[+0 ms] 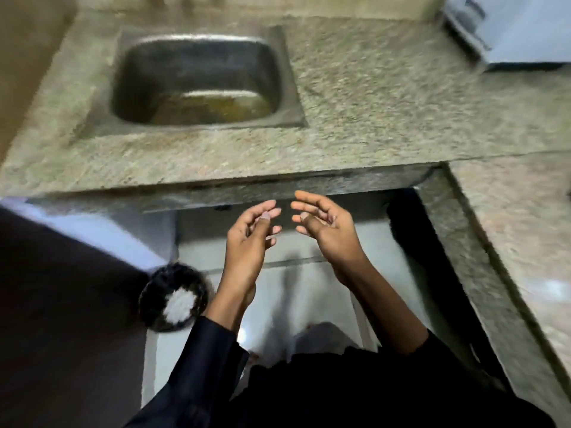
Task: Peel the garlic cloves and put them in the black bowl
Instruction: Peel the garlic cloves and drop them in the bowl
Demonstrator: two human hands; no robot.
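Observation:
The black bowl [173, 299] stands low at the left, on the edge of a dark surface, with a heap of pale garlic [178, 305] inside it; the picture is blurred there. My left hand [251, 234] and my right hand [324, 225] hang side by side in the air in front of the counter's edge, palms turned toward each other. Their fingers are loosely spread and nothing shows between them. Both hands are well to the right of the bowl and above it.
A speckled stone counter [370, 118] runs across the top and down the right side. A steel sink [197, 81] holding brownish water is set into it. A metal appliance [509, 32] stands at the back right. Pale floor tiles [309, 291] lie below my hands.

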